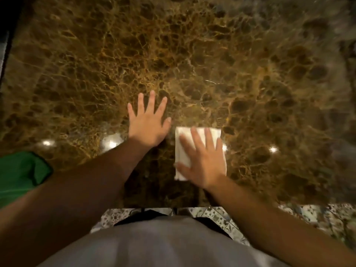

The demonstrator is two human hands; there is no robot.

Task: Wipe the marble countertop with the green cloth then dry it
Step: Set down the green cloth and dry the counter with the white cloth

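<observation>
The brown marble countertop fills most of the view. My right hand lies flat, fingers spread, pressing a folded white cloth onto the marble near the front edge. My left hand rests flat on the bare marble just left of it, fingers apart, holding nothing. The green cloth lies crumpled at the counter's left front, apart from both hands and partly hidden by my left forearm.
The counter's front edge runs across the lower view, with a patterned tiled floor below it. A dark edge borders the counter at far left. Ceiling lights reflect as bright spots on the marble.
</observation>
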